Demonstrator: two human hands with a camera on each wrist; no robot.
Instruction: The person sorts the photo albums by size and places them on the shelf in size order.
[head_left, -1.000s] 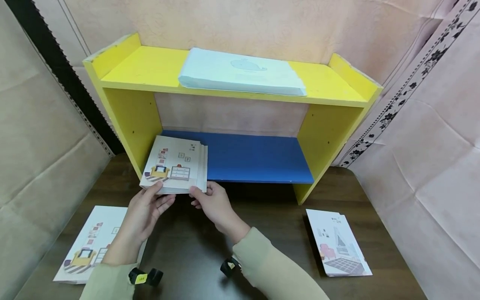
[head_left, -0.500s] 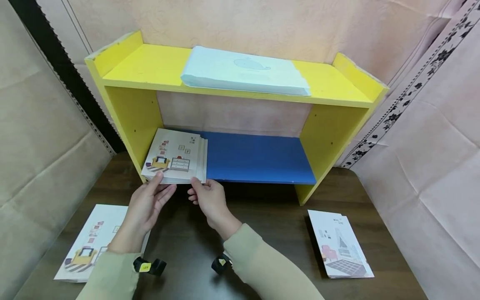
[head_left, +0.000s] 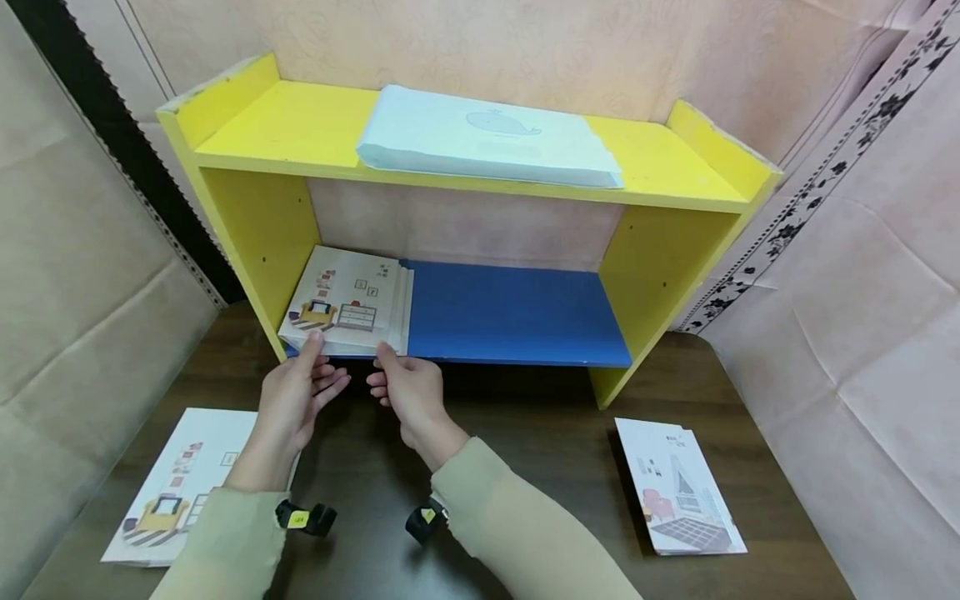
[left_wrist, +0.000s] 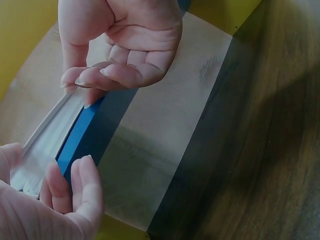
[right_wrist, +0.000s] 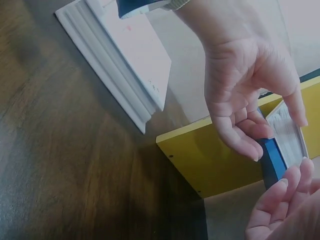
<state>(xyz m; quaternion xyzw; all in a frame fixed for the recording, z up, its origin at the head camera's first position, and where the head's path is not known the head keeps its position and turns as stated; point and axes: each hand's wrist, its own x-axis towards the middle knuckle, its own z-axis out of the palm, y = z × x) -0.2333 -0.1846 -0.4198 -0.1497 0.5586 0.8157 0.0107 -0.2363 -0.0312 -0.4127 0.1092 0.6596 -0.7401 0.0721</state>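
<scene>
A stack of white books [head_left: 345, 292] with a furniture drawing on the cover lies flat at the left end of the blue shelf [head_left: 517, 308]. Its front edge is close to the shelf's front. My left hand [head_left: 292, 400] grips that edge, thumb over the cover, the other fingers low beside the blue board. At the stack's front right corner my right hand [head_left: 412, 396] pinches with its thumb and forefinger. In the left wrist view, the page edges of the books [left_wrist: 50, 132] show between both hands; the right wrist view also shows the books [right_wrist: 288, 135].
The yellow bookcase [head_left: 660, 258] bears a light blue packet [head_left: 491, 137] with a whale drawing on top. A second stack of white books [head_left: 176, 492] lies on the table at left, partly behind the left forearm. Books with a tower drawing [head_left: 678, 487] lie at right.
Both hands have slid the book stack deeper onto the blue shelf, away from the person. The stack now lies almost wholly over the board. The other stacks stay put.
</scene>
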